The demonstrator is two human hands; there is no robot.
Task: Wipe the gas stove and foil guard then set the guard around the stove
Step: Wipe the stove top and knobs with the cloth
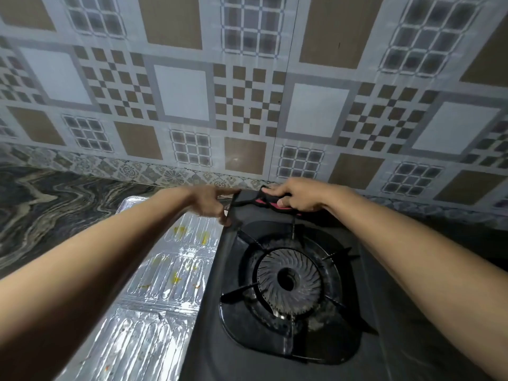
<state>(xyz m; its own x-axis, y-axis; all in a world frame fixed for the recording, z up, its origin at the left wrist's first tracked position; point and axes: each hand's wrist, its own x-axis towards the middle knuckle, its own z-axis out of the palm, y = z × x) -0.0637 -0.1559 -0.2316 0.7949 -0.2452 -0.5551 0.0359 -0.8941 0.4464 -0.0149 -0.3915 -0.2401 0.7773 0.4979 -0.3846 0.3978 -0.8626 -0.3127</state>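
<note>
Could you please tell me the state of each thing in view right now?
gas stove: unlit, nothing set on it.
foil guard: flat beside the stove, yellow-stained.
cloth: bunched on the stove's rear edge, held.
left hand: grips the stove's rear left corner.
right hand: grips the cloth.

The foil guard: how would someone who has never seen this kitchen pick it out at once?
Start at the black gas stove with its round burner on the marbled counter. Right beside the stove, on its left, lies the foil guard. It is the only shiny silver, ribbed sheet here, speckled with yellow stains.
</note>
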